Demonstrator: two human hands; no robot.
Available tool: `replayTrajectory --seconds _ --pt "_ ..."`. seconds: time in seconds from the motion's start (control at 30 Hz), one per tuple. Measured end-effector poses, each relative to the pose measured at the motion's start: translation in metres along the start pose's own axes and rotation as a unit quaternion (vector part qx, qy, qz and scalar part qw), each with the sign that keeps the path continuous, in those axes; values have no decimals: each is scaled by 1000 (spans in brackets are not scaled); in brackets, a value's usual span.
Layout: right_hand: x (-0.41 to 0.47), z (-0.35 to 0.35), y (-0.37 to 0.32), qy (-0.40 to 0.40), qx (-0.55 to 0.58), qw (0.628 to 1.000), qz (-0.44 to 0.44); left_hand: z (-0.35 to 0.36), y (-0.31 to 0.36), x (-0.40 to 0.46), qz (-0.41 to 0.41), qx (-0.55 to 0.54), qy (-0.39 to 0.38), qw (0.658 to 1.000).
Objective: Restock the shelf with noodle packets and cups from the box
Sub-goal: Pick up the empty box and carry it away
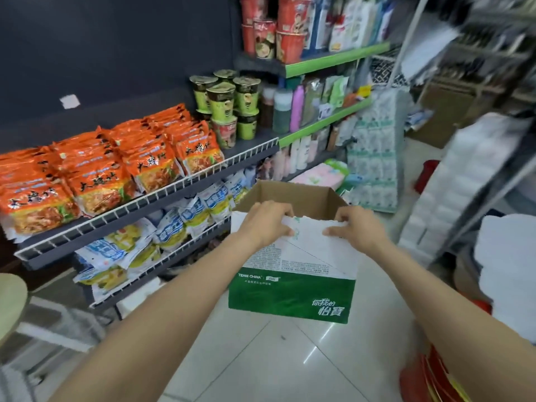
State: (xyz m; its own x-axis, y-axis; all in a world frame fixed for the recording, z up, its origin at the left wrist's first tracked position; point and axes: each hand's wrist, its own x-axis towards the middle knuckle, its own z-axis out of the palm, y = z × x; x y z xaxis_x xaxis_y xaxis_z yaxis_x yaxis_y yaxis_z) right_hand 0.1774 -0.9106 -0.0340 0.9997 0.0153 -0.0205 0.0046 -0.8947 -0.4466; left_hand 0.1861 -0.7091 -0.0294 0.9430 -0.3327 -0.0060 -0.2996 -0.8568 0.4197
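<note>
A green and white cardboard box point(293, 288) is held up over the floor in front of the shelf, its top open. My left hand point(265, 224) grips the near rim at the left, and my right hand point(358, 227) grips the same rim at the right. The inside of the box is hidden from here. Orange noodle packets point(95, 172) fill the wire-railed shelf point(150, 204) at the left. Green noodle cups point(229, 100) are stacked at that shelf's right end. Blue and yellow packets point(162, 230) lie on the shelf below. Red cups point(275, 27) stand on the top shelf.
Bottles and toiletries point(301, 111) line the green-edged shelves to the right. Packs of tissue rolls point(377, 158) stand on the floor behind the box. White bundles point(470, 181) and a metal rack crowd the right side. The tiled floor point(278, 361) lies below the box.
</note>
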Motion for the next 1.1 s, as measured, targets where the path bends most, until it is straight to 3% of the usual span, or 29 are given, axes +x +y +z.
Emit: replayTrajectory --seconds 0.13,0.33,0.53,0.87,1.1 --pt "36 -19 44 38 -7 999 16 10 30 63 43 34 0 999" --pt "79 -35 105 114 -77 990 28 29 53 161 93 76 -86 989" --pt "129 -54 174 70 -130 986 76 67 89 250 163 62 -112 978" --pt "145 -78 261 130 -147 954 229 115 173 364 291 64 -191 935" --pt "116 -109 326 145 -189 913 330 161 251 383 377 30 -192 905"
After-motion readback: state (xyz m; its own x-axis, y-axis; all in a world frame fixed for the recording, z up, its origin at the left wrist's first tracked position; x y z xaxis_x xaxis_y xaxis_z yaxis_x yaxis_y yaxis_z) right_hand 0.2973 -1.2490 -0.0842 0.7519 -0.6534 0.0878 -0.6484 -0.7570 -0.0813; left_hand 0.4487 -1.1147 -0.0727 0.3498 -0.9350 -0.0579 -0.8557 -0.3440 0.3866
